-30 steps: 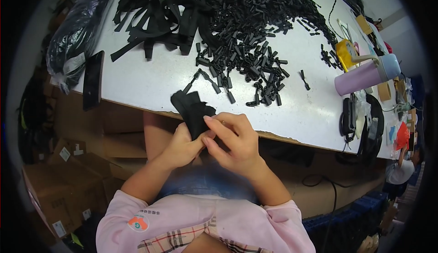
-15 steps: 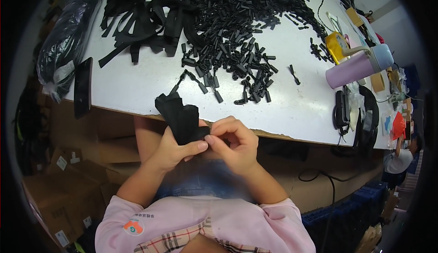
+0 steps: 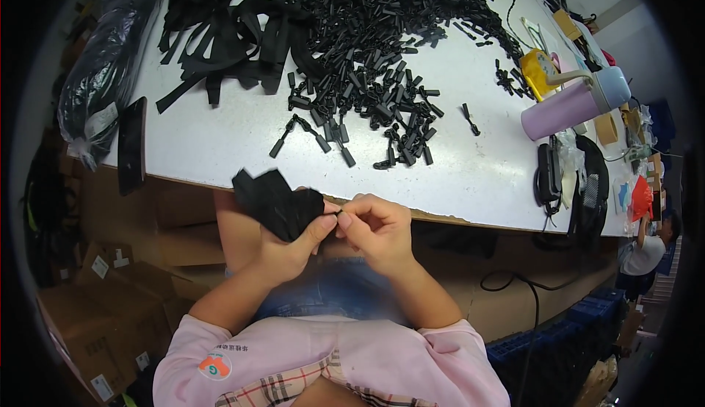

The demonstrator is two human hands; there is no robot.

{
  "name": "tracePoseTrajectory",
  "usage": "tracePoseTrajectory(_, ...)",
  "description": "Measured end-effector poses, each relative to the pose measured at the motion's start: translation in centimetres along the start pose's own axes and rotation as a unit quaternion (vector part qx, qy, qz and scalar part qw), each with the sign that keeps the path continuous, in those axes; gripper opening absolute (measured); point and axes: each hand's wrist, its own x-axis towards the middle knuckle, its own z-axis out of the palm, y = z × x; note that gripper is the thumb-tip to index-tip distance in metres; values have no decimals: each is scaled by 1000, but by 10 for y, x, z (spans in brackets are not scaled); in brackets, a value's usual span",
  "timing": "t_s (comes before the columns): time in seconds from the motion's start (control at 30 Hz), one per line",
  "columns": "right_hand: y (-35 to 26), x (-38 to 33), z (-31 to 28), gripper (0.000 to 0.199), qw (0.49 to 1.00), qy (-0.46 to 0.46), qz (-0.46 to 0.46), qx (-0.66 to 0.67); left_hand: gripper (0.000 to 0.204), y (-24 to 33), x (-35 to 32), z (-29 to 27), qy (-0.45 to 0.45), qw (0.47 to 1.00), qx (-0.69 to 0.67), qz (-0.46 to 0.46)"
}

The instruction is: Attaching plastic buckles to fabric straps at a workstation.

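My left hand (image 3: 299, 244) is closed around a folded piece of black fabric (image 3: 277, 203), which sticks out past my fingers toward the table edge. My right hand (image 3: 382, 232) is pinched at the fabric's right end, its thumb and index fingertips meeting my left thumb and finger. Something small and dark shows between those fingertips, too small to name. Both hands are held just off the table's front edge, above my lap. Beyond them lies a large pile of black zipper pulls (image 3: 374, 76), with several loose ones at its near side.
Black fabric strips (image 3: 242, 47) heap at the back left, beside a plastic-wrapped black bundle (image 3: 110, 62) and a dark phone-like slab (image 3: 132, 146). At right stand a purple bottle (image 3: 562, 109), a yellow tape roll (image 3: 538, 73) and black straps (image 3: 590, 186). Cardboard boxes (image 3: 110, 319) sit lower left.
The black fabric has tipped to the left and lower in my left hand. My fingertips have come together at its right end. The pile on the table looks the same.
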Motion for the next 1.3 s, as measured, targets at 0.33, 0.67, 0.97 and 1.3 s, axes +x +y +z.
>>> tracePoseTrajectory(0.33, -11, 19, -6, 9, 967, 8, -79, -244, 14, -9, 3, -2, -13, 996, -83, 42)
tracePoseTrajectory(0.67, -29, 67, -37, 11, 643, 106, -100, -752, 18, -13, 8, -7, 48, 999, -18, 3)
tracePoseTrajectory(0.97, -31, 68, -45, 10, 696, 97, -140, -697, 18, -18, 7, -7, 54, 996, 20, 67)
tracePoseTrajectory(1.3, -19, 20, -10, 9, 969, -40, -108, -219, 15, -15, 14, 4, 83, 987, 16, 135)
